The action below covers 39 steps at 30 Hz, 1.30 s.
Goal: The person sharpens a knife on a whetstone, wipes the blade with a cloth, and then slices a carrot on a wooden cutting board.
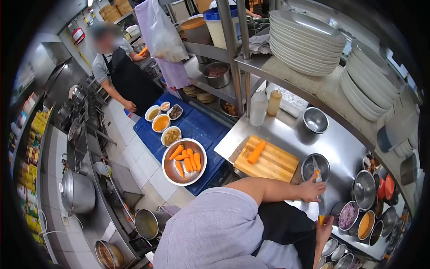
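My left hand (312,189) is closed around a slim knife (315,162) with a yellow-orange part near the fingers. Its pale blade points away over a steel bowl (309,172). Nearer my body, my right hand (323,228) grips a yellow handle (321,219), from which a long blade (322,206) runs up toward my left hand. Just left of the bowl, a peeled carrot (256,152) lies on a striped wooden cutting board (282,165).
A steel bowl of carrots (184,162) and small filled bowls (161,123) stand on a blue surface (195,117). Bowls of chopped onion (347,216) and orange food (366,224) are at the right. Plates (307,42) fill the shelf overhead. Another person (127,74) stands across, holding a carrot.
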### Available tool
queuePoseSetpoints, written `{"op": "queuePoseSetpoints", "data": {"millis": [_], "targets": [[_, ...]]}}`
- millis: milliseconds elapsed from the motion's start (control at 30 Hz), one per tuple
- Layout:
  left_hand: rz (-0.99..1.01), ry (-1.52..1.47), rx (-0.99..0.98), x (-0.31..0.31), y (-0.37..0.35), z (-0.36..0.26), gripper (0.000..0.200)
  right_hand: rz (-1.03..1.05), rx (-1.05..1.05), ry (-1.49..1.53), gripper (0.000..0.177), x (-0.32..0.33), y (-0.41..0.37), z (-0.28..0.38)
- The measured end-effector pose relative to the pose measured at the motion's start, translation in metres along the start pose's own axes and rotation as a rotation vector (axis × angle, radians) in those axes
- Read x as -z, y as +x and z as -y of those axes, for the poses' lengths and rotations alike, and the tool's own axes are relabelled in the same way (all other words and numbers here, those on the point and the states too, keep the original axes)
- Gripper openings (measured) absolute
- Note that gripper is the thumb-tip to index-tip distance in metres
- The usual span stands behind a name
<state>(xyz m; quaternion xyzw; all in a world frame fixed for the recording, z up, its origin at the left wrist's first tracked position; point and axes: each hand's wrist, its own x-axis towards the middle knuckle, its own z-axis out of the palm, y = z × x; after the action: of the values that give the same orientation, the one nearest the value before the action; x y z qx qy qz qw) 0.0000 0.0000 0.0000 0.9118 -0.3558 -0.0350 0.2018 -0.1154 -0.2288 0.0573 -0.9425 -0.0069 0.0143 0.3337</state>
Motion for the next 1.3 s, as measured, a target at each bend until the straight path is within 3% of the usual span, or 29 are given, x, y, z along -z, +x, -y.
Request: {"op": "queuePoseSetpoints", "data": {"millis": [500,567,633,700,767,800,833,967,1300], "targets": [[-0.029,-0.022,-0.047,-0.005,0.006,0.002,0.071,-0.046,-0.008,0.013,0.04,0.004,-0.004,0.001],[-0.114,0.018,-0.077,-0.019,0.011,0.005,0.068,-0.03,-0.035,0.0,0.039,0.006,-0.007,0.003],[-0.078,0.085,-0.098,-0.004,0.005,0.008,0.066,-0.082,0.057,0.079,0.04,-0.002,-0.011,-0.012],[0.026,0.137,-0.086,0.008,0.003,0.002,0.059,-0.055,-0.005,0.158,0.047,-0.019,-0.013,-0.046],[-0.181,0.176,-0.101,-0.011,-0.003,0.014,0.06,0.014,-0.161,0.021,0.05,-0.007,-0.014,-0.003],[-0.139,0.148,-0.111,-0.002,0.001,0.012,0.06,0.02,-0.208,-0.094,0.048,0.001,-0.012,0.007],[0.067,0.158,-0.038,0.03,0.011,-0.003,0.062,-0.032,-0.196,-0.048,0.044,0.003,-0.012,0.005],[0.043,0.083,-0.07,0.013,0.02,-0.027,0.069,0.003,-0.261,-0.089,0.043,0.043,-0.034,0.022],[0.077,0.207,0.005,0.019,0.02,0.015,0.069,-0.046,-0.288,-0.096,0.046,0.034,-0.062,0.01]]}}
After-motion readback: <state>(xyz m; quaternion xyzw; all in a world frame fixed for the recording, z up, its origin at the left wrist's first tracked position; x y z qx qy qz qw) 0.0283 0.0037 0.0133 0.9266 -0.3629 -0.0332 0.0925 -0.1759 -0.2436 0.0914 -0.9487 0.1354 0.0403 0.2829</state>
